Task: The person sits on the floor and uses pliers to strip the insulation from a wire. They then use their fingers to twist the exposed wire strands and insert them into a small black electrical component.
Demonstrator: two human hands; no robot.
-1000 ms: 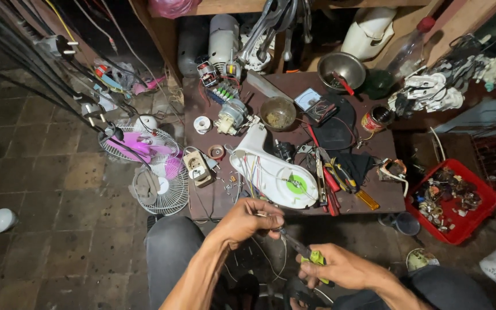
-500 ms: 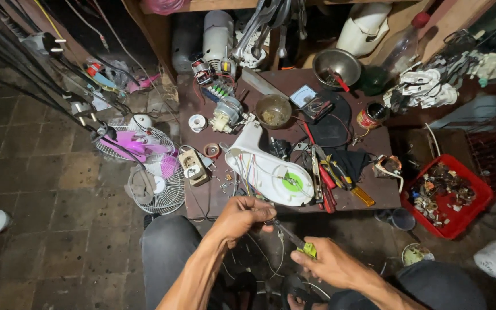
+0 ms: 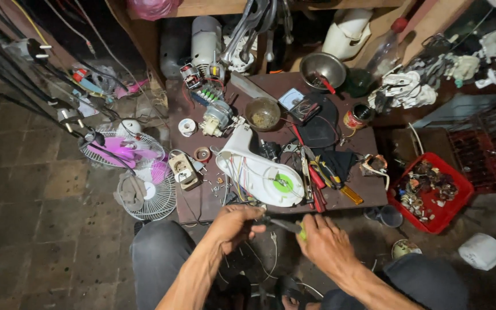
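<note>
My left hand [image 3: 233, 225] pinches thin wires that run out of a white fan housing [image 3: 259, 172] lying open on the low brown table [image 3: 368, 194]. My right hand [image 3: 324, 244] grips a green-handled hand tool [image 3: 287, 225] whose dark metal tip points left and meets the wires at my left fingers. Both hands hover just in front of the table's near edge, above my knees. The tool's jaws are too small to make out.
On the table lie pliers and screwdrivers [image 3: 317, 181], a meter [image 3: 305, 109], a small motor [image 3: 216, 117], a brown bowl [image 3: 262, 113] and a metal bowl [image 3: 325, 70]. A red tray of parts [image 3: 431, 192] sits right; fan grilles [image 3: 144, 189] lie left on the tiled floor.
My right hand rose toward the table and closed in on my left hand, bringing the tool's tip to the wires. My left hand stayed near the table edge.
</note>
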